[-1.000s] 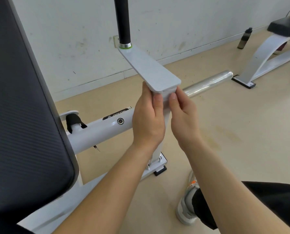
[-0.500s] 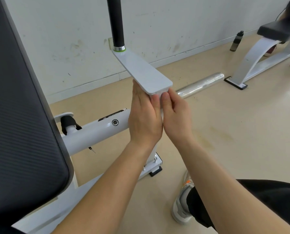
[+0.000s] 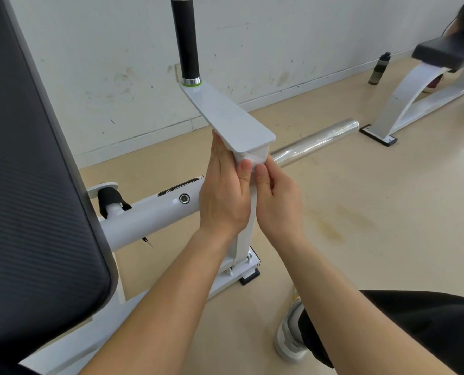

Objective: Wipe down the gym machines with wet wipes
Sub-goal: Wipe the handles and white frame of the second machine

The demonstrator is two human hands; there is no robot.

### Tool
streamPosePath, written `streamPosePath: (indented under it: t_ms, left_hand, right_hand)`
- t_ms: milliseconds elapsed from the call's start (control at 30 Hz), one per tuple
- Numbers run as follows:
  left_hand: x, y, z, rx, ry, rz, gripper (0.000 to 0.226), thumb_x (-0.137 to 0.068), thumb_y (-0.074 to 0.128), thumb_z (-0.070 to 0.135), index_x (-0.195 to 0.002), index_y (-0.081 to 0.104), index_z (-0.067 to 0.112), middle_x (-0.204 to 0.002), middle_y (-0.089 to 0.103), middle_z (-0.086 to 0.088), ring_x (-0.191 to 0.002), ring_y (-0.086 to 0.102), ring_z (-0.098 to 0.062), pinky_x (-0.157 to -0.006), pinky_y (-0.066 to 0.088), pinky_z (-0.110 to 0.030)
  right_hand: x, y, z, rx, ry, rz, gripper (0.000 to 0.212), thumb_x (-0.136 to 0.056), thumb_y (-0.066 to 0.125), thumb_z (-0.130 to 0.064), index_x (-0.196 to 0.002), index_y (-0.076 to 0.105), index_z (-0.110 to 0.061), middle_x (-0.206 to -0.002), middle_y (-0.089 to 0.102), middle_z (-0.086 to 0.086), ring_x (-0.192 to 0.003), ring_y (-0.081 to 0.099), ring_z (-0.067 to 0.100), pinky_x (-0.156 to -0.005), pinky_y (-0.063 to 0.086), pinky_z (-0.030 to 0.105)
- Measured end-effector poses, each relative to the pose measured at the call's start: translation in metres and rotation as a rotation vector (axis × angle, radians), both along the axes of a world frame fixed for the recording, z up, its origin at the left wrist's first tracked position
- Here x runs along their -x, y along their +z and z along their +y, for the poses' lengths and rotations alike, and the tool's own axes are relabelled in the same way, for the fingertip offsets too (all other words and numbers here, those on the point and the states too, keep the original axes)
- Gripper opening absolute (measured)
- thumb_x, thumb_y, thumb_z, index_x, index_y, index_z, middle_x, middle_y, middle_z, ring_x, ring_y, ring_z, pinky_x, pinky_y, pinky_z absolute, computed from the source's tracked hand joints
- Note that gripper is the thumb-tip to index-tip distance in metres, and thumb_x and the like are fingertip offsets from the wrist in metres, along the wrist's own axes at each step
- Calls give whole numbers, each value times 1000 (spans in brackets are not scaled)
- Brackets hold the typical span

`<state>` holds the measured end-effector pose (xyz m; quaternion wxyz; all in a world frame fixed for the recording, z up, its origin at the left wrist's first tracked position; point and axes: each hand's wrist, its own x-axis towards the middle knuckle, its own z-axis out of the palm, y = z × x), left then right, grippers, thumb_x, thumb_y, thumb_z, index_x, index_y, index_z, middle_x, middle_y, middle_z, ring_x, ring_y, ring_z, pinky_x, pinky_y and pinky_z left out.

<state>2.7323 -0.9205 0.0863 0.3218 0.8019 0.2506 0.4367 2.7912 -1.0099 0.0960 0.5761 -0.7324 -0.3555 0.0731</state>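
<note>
We have both hands at the top of the upright white painted square steel post [image 3: 243,244], which rises from a bolted foot on the floor, its long axis near vertical. The small, crumpled white wet wipe [image 3: 249,157] sits bunched against the post's near face, right under the cap. Our left hand [image 3: 224,196] wraps the post's left side, with the fingers reaching up the far side and the thumb pressed onto the wipe. Our right hand [image 3: 275,201] curls around the post's right side, and its thumb pins the wipe beside the left thumb, tip almost against tip.

A flat, smooth white metal plate with rounded corners [image 3: 230,117] caps the post. Its long axis runs away from the post toward the wall, ending at a black textured rubber grip with a chrome collar [image 3: 186,44] that stands upright.

Behind the post a shiny chrome round bar [image 3: 314,143] points out to the right. Left of the post lie a glossy white round tube [image 3: 149,215] and a large black ribbed vinyl pad [image 3: 30,171].

Below the post spreads a smooth, stained beige floor [image 3: 360,212]; beyond it is a scuffed white wall [image 3: 103,63]. Far right of the post stand a dark bottle [image 3: 379,69] and a black-topped white-legged bench [image 3: 439,56]. Our grey-white shoe [image 3: 290,336] rests near the post's foot.
</note>
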Motion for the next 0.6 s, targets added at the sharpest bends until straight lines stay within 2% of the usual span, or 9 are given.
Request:
streamPosePath:
  t_ms: [100,167,300,433,500,600]
  left_hand:
    - [2,-17,0,25,10,50,81,-99,17,65,-158,13,11,-161,29,-9,-147,33,-25,-110,39,-51]
    - [4,-30,-4,54,33,91,89,-95,13,71,-159,7,10,-165,19,-8,-151,25,-22,-115,34,-48]
    - [8,-52,-12,83,60,161,97,-92,9,76,-159,1,7,-168,10,-4,-153,16,-16,-118,31,-37]
    - [9,-55,-17,84,121,240,86,-95,13,63,-159,-1,7,-168,5,-3,-154,10,-15,-117,28,-33]
    - [10,-50,-20,100,127,256,85,-97,16,62,-159,0,8,-168,5,-2,-154,9,-15,-119,27,-36]
    - [8,-39,-21,121,128,217,77,-101,21,55,-160,3,10,-168,12,-4,-153,17,-17,-116,33,-43]
  right_hand:
    - [3,-11,4,16,-34,30,27,-107,38,-30,-105,64,-28,-69,61,-17,-67,56,0,-55,34,13]
    - [4,-22,5,33,-45,48,29,-107,37,-29,-106,66,-26,-74,64,-16,-73,58,-3,-57,37,11]
    - [5,-53,2,117,-38,74,28,-107,38,-29,-89,59,-26,-73,63,-12,-69,56,-2,-55,36,13]
    - [4,-65,1,169,-34,76,33,-107,39,-28,-77,53,-27,-66,58,-9,-62,53,0,-52,33,17]
    - [5,-57,0,137,-25,62,31,-107,39,-28,-81,56,-24,-65,59,-9,-61,52,3,-53,32,18]
    - [5,-32,0,39,-24,55,25,-107,40,-27,-93,62,-28,-70,63,-11,-64,54,2,-55,34,15]
